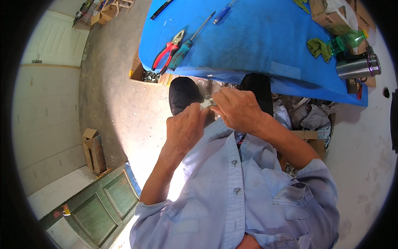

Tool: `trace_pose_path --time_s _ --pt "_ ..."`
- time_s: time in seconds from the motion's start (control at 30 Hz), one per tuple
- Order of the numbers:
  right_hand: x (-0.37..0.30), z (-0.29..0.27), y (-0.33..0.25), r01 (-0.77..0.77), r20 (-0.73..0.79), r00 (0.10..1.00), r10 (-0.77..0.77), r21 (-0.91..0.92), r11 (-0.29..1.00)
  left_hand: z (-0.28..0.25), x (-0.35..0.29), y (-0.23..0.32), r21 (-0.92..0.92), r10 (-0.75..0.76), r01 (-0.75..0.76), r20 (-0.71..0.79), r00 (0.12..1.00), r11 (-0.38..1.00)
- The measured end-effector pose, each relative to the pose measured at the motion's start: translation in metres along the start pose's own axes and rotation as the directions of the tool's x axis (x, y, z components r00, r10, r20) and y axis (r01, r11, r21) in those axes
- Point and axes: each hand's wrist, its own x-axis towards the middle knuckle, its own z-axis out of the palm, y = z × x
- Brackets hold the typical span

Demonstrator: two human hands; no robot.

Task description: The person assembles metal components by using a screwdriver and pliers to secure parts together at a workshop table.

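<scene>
Over my lap, my left hand is closed in a pinch on a small pale piece, whitish and blocky; its exact kind is too small to make out. The fingers of my right hand are closed at the right end of that same piece, partly covering it. Beyond my hands, on the blue-covered table, lie pliers with red and black handles. Touching them is a screwdriver with a teal handle, its shaft pointing away from me.
A second screwdriver with a blue handle lies farther back. At the table's right are a green bottle, a steel flask and a green cloth. A box of small metal parts sits below the left corner; bags lie beneath the table.
</scene>
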Motion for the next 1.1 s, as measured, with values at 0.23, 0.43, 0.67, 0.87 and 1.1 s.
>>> trace_pose_path --time_s 0.23,0.43,0.67,0.87,1.1 --pt "0.000 0.010 0.006 0.013 -0.029 0.999 -0.013 -0.015 1.000 0.021 -0.005 0.002 0.000 -0.065 0.066 -0.079 0.995 0.998" --pt "0.008 0.017 0.007 -0.031 -0.142 0.990 0.027 -0.025 0.999 0.031 0.003 0.008 -0.097 -0.145 0.124 -0.249 0.958 0.988" --pt "0.013 0.019 0.013 -0.076 -0.170 0.981 0.091 0.092 0.993 0.040 0.000 0.017 -0.209 -0.272 0.219 -0.276 0.922 0.953" --pt "0.003 0.022 0.011 -0.114 -0.219 0.962 0.163 0.221 0.969 0.037 -0.005 0.007 -0.379 -0.301 0.193 -0.249 0.921 0.905" --pt "-0.003 0.017 0.005 -0.136 -0.238 0.948 0.212 0.299 0.945 0.017 0.003 0.009 -0.879 -0.512 0.302 0.079 0.855 0.368"
